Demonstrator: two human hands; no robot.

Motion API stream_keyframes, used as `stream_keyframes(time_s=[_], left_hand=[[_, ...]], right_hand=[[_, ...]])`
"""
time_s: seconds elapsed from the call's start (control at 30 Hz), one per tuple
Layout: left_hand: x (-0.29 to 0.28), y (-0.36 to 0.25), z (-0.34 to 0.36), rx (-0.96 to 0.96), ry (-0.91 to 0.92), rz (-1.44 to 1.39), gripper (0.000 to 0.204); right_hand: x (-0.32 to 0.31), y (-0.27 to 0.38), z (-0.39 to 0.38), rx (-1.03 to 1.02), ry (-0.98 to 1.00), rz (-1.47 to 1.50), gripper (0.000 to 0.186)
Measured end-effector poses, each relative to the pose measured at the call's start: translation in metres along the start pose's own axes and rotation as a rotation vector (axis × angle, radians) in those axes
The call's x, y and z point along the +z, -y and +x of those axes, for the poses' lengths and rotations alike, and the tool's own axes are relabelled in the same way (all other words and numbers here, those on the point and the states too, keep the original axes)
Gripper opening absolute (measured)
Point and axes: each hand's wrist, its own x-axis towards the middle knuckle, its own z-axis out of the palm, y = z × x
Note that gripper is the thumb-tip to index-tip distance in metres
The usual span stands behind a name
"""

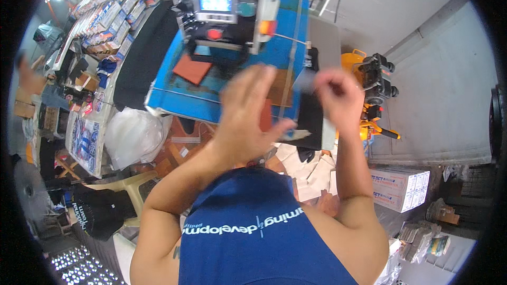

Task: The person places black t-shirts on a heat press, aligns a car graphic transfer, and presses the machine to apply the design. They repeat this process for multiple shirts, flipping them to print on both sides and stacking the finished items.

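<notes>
A black press machine (214, 21) with a lit screen and red button stands on a blue board (177, 92), beside a square orange pad (193, 68). My left hand (248, 113) is over the board, fingers extended, partly covering a second orange piece (265, 110). My right hand (340, 95), blurred, is curled at the board's right side near a strip of black cloth (311, 121); a pale, see-through smudge by its fingertips may be a thin sheet, but I cannot tell.
Stacked boxes (105, 10) and a cluttered table (84, 132) are at left, with a plastic bag (137, 137), a chair (142, 184) and another person's hand (37, 68). Yellow equipment (351, 58) and white cartons (398, 190) are at right. Paper sheets (303, 166) lie below.
</notes>
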Motion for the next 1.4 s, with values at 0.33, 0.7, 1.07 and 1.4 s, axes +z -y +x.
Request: stream_keyframes(time_s=[0.33, 0.7, 1.07, 1.4], left_hand=[[-0.215, 0.282, -0.159, -0.688, -0.464, -0.330, 0.011], [-0.353, 0.560, -0.472, -1.479, 0.346, 0.342, 0.080], [-0.316, 0.657, -0.336, -1.501, -0.250, -1.085, 0.054], [-0.395, 0.639, -0.339, -1.678, 0.026, -0.922, 0.024]], right_hand=[[0.167, 0.077, 0.025, -0.004, -0.503, -0.661, 0.084], [0.153, 0.035, 0.080, 0.317, -1.066, -0.536, 0.077], [0.125, 0.013, 0.074, 0.421, -1.107, -0.832, 0.073], [0.101, -0.005, 0.075, 0.329, -1.105, -0.704, 0.066]])
